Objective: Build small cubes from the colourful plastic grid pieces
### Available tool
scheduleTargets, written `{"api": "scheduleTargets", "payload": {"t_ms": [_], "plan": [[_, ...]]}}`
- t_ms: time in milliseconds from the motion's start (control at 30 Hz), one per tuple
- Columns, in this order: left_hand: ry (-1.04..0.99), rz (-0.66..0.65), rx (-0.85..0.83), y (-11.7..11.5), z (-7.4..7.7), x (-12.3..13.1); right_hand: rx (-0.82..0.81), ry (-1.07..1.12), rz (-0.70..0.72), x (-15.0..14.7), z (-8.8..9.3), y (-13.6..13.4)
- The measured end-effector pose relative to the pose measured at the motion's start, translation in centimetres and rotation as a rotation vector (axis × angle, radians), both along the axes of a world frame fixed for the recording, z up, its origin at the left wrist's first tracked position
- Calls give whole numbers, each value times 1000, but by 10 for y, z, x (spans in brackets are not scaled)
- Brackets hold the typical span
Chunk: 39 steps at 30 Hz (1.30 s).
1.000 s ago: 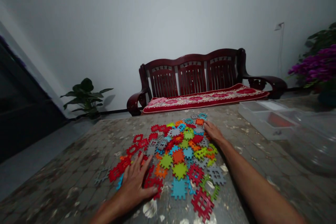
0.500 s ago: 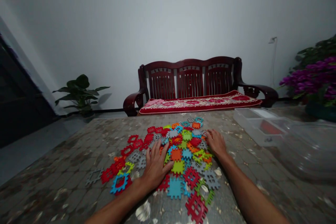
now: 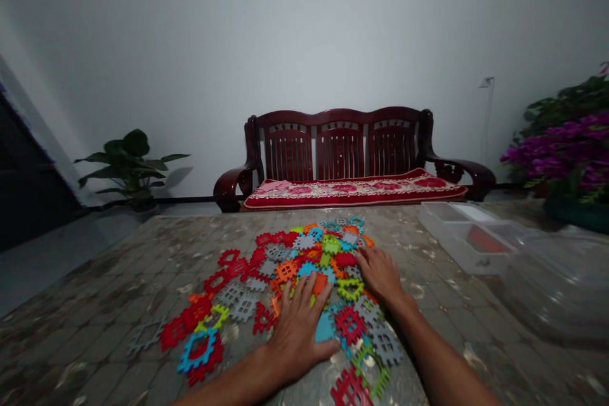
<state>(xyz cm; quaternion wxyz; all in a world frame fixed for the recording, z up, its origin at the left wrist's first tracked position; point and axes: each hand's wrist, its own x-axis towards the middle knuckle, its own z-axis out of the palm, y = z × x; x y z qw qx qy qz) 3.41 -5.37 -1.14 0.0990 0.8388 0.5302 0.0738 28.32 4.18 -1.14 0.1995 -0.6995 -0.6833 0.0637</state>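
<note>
The tiles (image 3: pixel 285 263) lie in a flat heap at the middle of the desk (image 3: pixel 104 292), the nearest ones running out of view toward its near edge. Bare desk lies open to the left and at the far edge. A clear box (image 3: pixel 451 235) sits toward the far right corner (well apart from the heap). The heap's long axis runs from near-left to far-middle. The left hand (image 3: pixel 297 330) lies flat with fingers spread on the near tiles. The right hand (image 3: pixel 380 276) rests open on the heap's right side. Neither hand grips anything.
</note>
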Motion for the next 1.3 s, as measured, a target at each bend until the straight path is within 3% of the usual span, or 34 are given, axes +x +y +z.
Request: {"api": "scheduleTargets", "payload": {"t_ms": [367,567,733,900,1067,1200,1300], "plan": [[-69,11,47,13,1,37,-27,191,-30,-4,12,6],[-57,52,75,27,11,54,-67,358,112,-3,11,17],[-59,27,62,40,17,71,-169,871,134,-4,7,23],[-161,-46,107,57,18,77,-92,1299,84,-2,14,21],[-383,-232,171,87,30,73,41,1381,63,1,23,29],[-473,-147,257,113,50,73,119,1387,62,4,18,43],[-473,-96,261,123,62,69,185,1269,21,13,8,48]]}}
